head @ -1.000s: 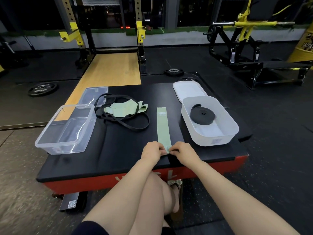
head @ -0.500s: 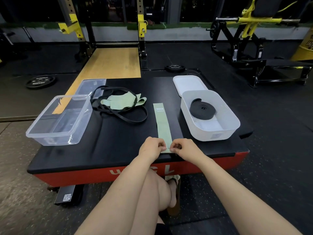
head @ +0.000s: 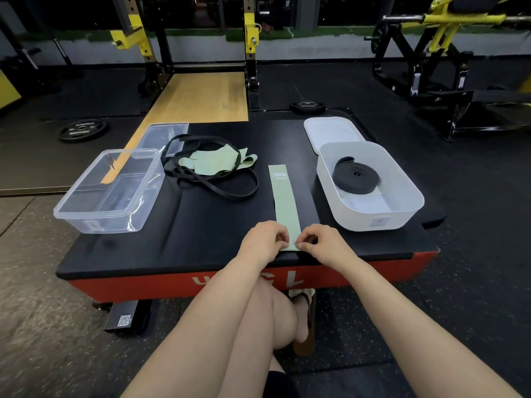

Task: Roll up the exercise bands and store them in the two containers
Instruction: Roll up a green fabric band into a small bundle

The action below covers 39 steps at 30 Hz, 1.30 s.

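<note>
Both hands pinch labelled green band.

— What are the hands doing?
— The left hand and right hand are pinching the near end of a flat green band lying on the black platform.
— And the containers?
— The white container is holding a rolled black band; the clear container is sitting left.

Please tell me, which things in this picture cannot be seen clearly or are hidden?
- Head view: the near end of the flat green band is covered by the left hand and right hand; whether rolling has begun is unclear.
- Its printed label is too small to read.
- The green bands in the pile lie under the black band; their number is unclear.
</note>
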Available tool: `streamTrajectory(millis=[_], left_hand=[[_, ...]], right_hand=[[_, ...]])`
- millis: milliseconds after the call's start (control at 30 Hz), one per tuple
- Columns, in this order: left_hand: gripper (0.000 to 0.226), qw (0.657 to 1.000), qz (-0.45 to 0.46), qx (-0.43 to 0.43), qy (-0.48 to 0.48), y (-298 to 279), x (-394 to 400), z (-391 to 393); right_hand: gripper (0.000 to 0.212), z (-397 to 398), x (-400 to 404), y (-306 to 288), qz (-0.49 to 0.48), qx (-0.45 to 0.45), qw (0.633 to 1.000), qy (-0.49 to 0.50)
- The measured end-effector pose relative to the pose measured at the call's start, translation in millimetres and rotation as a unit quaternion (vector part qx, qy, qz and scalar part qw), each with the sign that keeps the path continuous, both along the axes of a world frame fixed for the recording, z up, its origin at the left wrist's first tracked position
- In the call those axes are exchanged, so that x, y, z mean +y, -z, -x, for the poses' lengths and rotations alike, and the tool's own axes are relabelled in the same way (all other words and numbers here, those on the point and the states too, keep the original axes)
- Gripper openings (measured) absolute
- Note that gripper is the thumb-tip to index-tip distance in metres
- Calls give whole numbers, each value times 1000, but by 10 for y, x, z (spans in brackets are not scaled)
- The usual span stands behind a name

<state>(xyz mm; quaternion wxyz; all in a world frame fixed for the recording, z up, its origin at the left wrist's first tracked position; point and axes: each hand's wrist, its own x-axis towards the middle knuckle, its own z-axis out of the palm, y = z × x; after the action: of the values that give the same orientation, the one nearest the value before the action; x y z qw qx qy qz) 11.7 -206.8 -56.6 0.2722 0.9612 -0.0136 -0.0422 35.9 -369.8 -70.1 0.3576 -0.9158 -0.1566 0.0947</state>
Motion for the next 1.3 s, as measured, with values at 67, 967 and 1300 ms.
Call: streamTrajectory(millis=[67, 967, 1300], left_hand=[[7, 1000, -19, -8, 12, 0, -8, 12], [3, 998, 50, 34, -35, 38, 19, -92], [5, 999, 28, -2, -36, 24, -14, -93]], right_hand=[[8, -4, 5, -12, 9, 2, 1000, -1], [6, 28, -1, 13, 28, -87, 996, -21], [3, -70, 74, -64, 34, -19, 999, 16]])
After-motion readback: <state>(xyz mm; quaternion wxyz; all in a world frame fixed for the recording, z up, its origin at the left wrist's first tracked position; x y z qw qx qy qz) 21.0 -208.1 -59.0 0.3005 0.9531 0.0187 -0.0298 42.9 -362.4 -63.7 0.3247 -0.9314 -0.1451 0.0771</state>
